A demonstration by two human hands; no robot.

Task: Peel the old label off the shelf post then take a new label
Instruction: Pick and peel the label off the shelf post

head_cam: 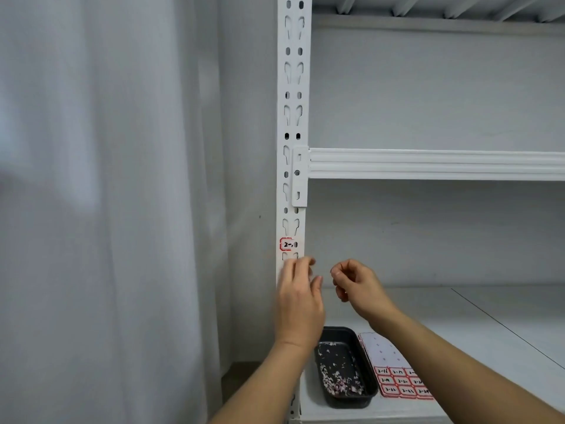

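Clinging to shelf post (293, 123): torn red-bordered label (286, 244). Left hand (299, 301) spread just below it; right hand (356, 286) curled, fingertips pinched together. Black tray (368, 393) beside label sheet (394, 381) on shelf

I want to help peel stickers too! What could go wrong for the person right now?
1. The old label on the shelf post looks partly torn already, so it may come off in bits and leave scraps stuck.
2. The black tray of peeled scraps sits just below the left hand; an arm could bump it and spill them.
3. The right hand seems to pinch something tiny, too small to identify, which might drop outside the tray.
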